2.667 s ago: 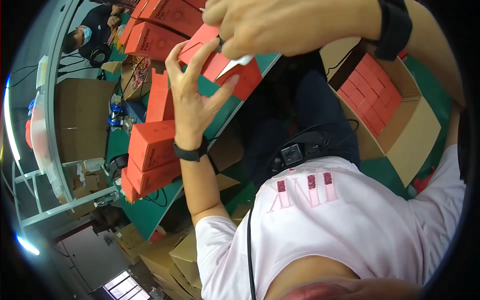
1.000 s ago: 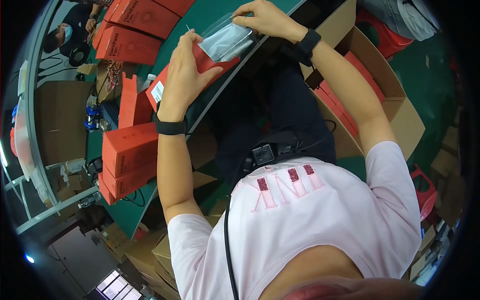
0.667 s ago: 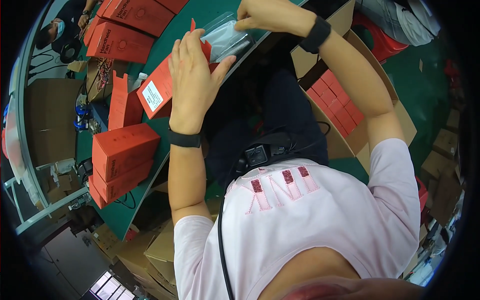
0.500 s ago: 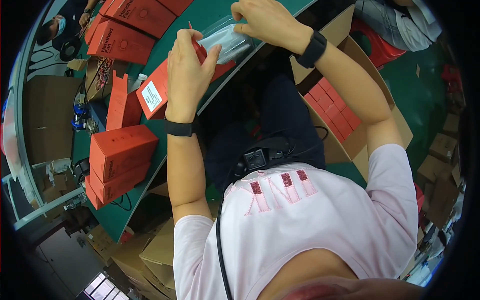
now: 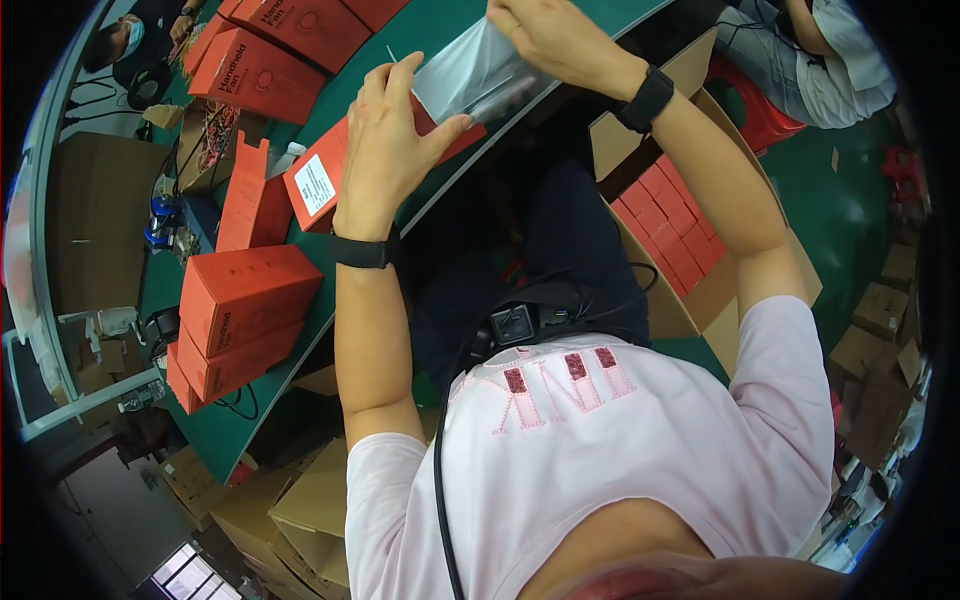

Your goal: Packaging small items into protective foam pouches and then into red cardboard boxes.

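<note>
Clock taken from the middle of my view. Half past nine, far left: a flat brown cardboard panel (image 5: 100, 230), upright. Ten o'clock: a co-worker in dark clothing (image 5: 150, 50), across the far end of the smooth green-topped table (image 5: 225, 435). Nine: a pair of closed red cardboard boxes (image 5: 240, 310), oblong with dark print, touching, near the table's edge. Just beyond, toward ten: an open red cardboard carton (image 5: 245, 205), narrow, one flap standing. Between ten and eleven: a cluster of red printed cardboard boxes (image 5: 265, 70), packed side by side. Nearer me, same bearing: an oblong red cardboard box with a white label (image 5: 320, 180), lying on the table. Eleven: my left hand (image 5: 385, 140), black band at the wrist, grasping that box across its right-hand part, fingers on the far side, thumb toward me. Twelve: a pale, bluish-white pouch with clear plastic along it (image 5: 465, 70), tilted, lower end at the labelled box just beside my thumb; whether any is inside, hidden. Between twelve and one: my right hand (image 5: 560, 40), also banded, fingertips pinching the pouch's upper end. Two: a large brown corrugated carton (image 5: 720, 310), flaps spread, small red boxes (image 5: 670, 225) in rows within. Beyond, a red plastic stool (image 5: 765, 120) under a seated person in grey (image 5: 765, 60).
</note>
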{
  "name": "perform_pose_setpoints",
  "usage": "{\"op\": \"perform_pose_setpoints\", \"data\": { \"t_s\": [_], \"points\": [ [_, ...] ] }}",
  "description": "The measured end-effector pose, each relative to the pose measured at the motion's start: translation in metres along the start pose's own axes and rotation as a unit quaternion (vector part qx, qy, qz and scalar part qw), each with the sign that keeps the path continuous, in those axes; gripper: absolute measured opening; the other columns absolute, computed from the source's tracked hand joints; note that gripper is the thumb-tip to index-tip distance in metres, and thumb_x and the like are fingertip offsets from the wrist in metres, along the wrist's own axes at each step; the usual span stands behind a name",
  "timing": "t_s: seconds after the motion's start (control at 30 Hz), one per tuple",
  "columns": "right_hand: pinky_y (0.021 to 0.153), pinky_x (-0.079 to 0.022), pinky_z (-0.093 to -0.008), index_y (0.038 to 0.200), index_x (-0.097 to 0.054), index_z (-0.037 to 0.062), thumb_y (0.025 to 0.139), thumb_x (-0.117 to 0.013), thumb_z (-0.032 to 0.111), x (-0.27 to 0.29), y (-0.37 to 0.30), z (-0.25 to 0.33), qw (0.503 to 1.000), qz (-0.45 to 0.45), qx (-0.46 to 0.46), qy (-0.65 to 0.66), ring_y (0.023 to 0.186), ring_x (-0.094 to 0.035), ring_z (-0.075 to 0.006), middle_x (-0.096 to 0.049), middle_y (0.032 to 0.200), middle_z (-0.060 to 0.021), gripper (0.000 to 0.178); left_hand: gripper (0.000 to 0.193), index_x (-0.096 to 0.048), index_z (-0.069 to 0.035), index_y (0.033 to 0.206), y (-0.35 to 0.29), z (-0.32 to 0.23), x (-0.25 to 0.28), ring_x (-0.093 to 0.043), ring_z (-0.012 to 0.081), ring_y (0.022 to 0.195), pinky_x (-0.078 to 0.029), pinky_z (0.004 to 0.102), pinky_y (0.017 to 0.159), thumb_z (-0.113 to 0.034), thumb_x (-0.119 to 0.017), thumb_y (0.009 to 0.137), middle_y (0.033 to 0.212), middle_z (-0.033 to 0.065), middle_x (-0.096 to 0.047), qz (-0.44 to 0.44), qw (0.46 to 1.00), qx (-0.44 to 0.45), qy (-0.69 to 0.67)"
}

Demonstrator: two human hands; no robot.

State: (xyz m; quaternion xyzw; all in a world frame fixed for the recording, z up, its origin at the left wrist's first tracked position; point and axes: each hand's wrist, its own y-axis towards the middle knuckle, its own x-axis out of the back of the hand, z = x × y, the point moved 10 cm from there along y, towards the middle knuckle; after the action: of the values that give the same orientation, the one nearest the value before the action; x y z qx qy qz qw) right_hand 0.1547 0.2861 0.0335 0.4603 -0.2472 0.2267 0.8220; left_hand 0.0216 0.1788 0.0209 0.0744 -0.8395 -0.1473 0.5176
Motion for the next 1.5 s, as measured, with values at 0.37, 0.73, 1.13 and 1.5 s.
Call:
{"op": "perform_pose_setpoints", "data": {
  "t_s": [0.37, 0.73, 1.13, 1.5],
  "points": [
    [0.068, -0.05, -0.0435, 0.098, -0.053, 0.0031, 0.101, -0.053, 0.015, 0.011, 0.045, 0.094, 0.976, -0.12, 0.121, -0.138, 0.076, -0.061, -0.0392, -0.058, 0.085, -0.0185, 0.012, 0.076, -0.054, -0.005, 0.134, 0.014, 0.005, 0.001, -0.054, 0.0376, 0.114, -0.044, 0.0476, 0.098, -0.028, -0.088, 0.07, 0.121, 0.0189, -0.058, -0.02, 0.997, 0.062, 0.047],
    [0.067, -0.051, -0.0442, 0.099, -0.054, 0.0034, 0.104, -0.05, 0.02, 0.09, 0.043, 0.018, 0.938, -0.339, -0.002, -0.078, 0.078, -0.063, -0.0413, -0.062, 0.086, -0.0206, 0.018, 0.095, -0.047, -0.005, 0.143, -0.002, -0.009, -0.002, -0.053, 0.0362, 0.117, -0.041, 0.0463, 0.102, -0.029, -0.092, 0.064, 0.124, 0.0187, -0.058, -0.112, 0.989, 0.029, 0.096],
    [0.068, -0.049, -0.0327, 0.101, -0.063, -0.0006, 0.096, -0.062, 0.017, 0.103, 0.018, 0.115, 0.886, -0.421, 0.197, -0.01, 0.075, -0.063, -0.0276, -0.063, 0.087, -0.0139, 0.018, 0.05, -0.044, -0.002, 0.135, -0.002, -0.026, 0.038, -0.063, 0.0268, 0.111, -0.06, 0.0444, 0.082, -0.023, -0.067, 0.096, 0.125, 0.0123, -0.059, -0.146, 0.683, 0.138, -0.703],
    [0.079, -0.048, -0.0354, 0.1, -0.071, 0.0018, 0.074, -0.085, 0.018, 0.092, -0.026, 0.135, 0.986, -0.037, -0.153, 0.061, 0.086, -0.061, -0.0249, -0.067, 0.087, -0.0096, 0.034, 0.047, -0.044, -0.004, 0.138, -0.089, 0.004, 0.051, -0.066, 0.0248, 0.104, -0.06, 0.0381, 0.069, -0.017, -0.063, 0.096, 0.124, 0.0129, -0.059, -0.228, 0.738, 0.081, -0.63]
  ]
}}
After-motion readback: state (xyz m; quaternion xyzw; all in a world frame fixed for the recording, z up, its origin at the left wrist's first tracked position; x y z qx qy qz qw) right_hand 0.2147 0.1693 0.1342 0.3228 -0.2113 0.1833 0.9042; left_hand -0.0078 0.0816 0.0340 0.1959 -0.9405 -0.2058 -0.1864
